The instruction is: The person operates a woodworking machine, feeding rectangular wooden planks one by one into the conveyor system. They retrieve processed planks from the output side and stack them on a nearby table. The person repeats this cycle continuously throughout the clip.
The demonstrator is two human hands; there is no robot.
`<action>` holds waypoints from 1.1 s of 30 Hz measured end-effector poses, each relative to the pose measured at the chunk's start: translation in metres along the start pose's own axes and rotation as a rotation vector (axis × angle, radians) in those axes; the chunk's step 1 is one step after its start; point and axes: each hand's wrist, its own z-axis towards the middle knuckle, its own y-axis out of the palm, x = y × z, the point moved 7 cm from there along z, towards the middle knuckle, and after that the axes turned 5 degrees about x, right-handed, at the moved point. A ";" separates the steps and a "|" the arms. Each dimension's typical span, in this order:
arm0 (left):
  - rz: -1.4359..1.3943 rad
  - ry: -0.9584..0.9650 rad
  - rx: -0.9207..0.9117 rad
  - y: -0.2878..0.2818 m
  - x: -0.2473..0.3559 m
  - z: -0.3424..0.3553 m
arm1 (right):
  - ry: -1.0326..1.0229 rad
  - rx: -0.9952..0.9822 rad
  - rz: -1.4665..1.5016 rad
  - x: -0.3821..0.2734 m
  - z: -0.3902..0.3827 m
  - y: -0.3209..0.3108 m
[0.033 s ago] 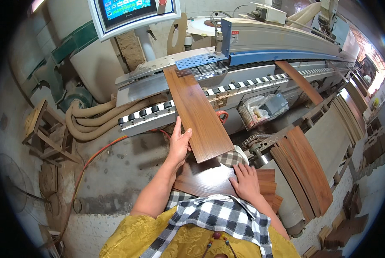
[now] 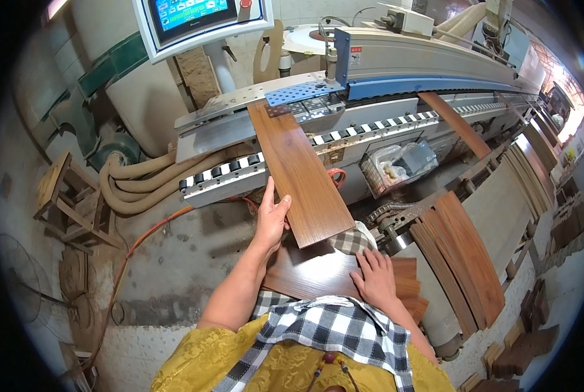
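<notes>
A long brown wood-grain board slants away from me, its far end on the machine's infeed by a blue perforated plate. My left hand grips its left edge near the close end, thumb on top and some fingers hidden below. Closer to my body lies a stack of similar boards, the top board shiny with reflected light. On the right part of that stack my right hand rests flat, fingers spread, holding nothing.
A roller rail runs along the machine, with another board farther along it. A wire basket hangs on its side. More stacked boards lie on the right. At left are hoses, a wooden stool and a screen.
My right hand has shifted very slightly to the right on the stack. The left hand and its board look unmoved.
</notes>
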 end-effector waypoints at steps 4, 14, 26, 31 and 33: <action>0.030 -0.004 -0.005 -0.002 -0.001 0.001 | 0.069 0.086 -0.110 0.020 -0.024 -0.017; 0.077 -0.025 -0.027 -0.002 -0.002 0.003 | 0.664 0.247 -0.145 0.105 -0.133 -0.069; 0.074 -0.046 -0.062 0.005 0.004 0.003 | 1.251 0.515 1.268 0.152 -0.238 -0.045; 0.065 -0.054 -0.080 0.014 -0.002 0.006 | 1.184 0.434 1.605 0.139 -0.231 -0.049; 0.073 -0.062 -0.070 0.016 -0.006 0.009 | 1.251 0.316 1.652 0.146 -0.241 -0.028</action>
